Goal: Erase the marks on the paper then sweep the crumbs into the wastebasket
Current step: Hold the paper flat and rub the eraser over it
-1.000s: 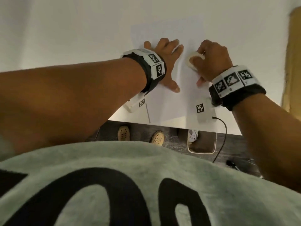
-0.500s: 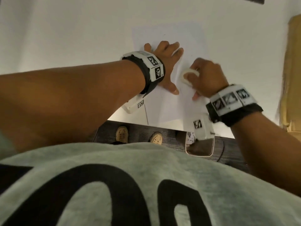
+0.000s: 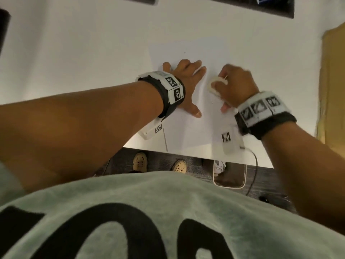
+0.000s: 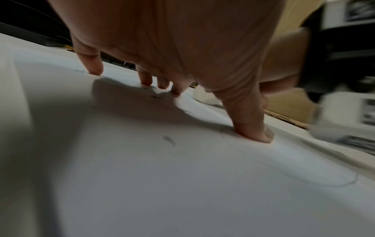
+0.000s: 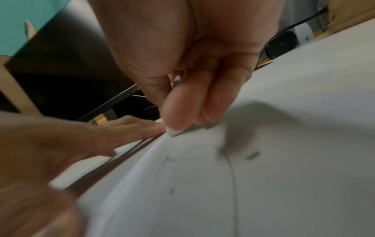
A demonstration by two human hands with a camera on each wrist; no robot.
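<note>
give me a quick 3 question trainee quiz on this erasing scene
1. True or false: the left hand lies flat with spread fingers pressing the paper.
2. What does the right hand hold? A) a pencil B) a white eraser C) a brush
3. Fill in: the wastebasket stands on the ____, below the table edge.

Key: 1 true; 2 B; 3 floor

I see a white table [image 3: 84, 53], dark carpeted floor [image 3: 196, 165] below its edge, and a cardboard box [image 3: 334, 81] at right.
</note>
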